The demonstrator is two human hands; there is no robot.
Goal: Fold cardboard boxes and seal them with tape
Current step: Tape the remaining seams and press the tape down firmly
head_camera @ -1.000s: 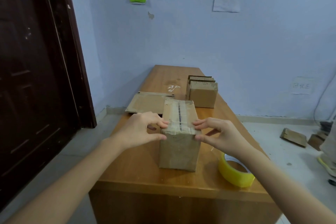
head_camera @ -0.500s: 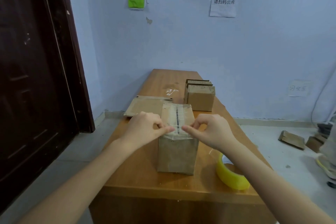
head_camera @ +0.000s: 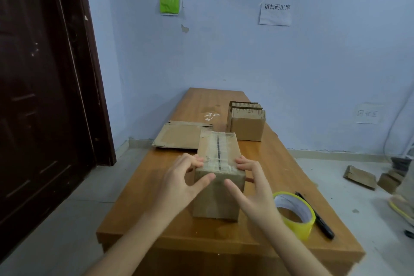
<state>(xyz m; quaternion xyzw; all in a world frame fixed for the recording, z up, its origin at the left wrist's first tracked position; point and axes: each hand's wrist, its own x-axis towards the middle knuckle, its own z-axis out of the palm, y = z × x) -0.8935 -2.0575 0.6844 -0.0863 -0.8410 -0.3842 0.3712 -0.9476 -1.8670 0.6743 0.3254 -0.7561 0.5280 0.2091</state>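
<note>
Taped box [head_camera: 218,161] long axis runs away from viewer; both hands grip near end.

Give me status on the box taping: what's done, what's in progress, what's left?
Done: two folded boxes stand at the table's far right, and tape runs along the top seam of the near box.
In hand: left hand and right hand hold its near top edge, thumbs on the front face where the tape end folds over.
Left: flattened cardboard is unfolded; the tape roll lies idle.
</note>
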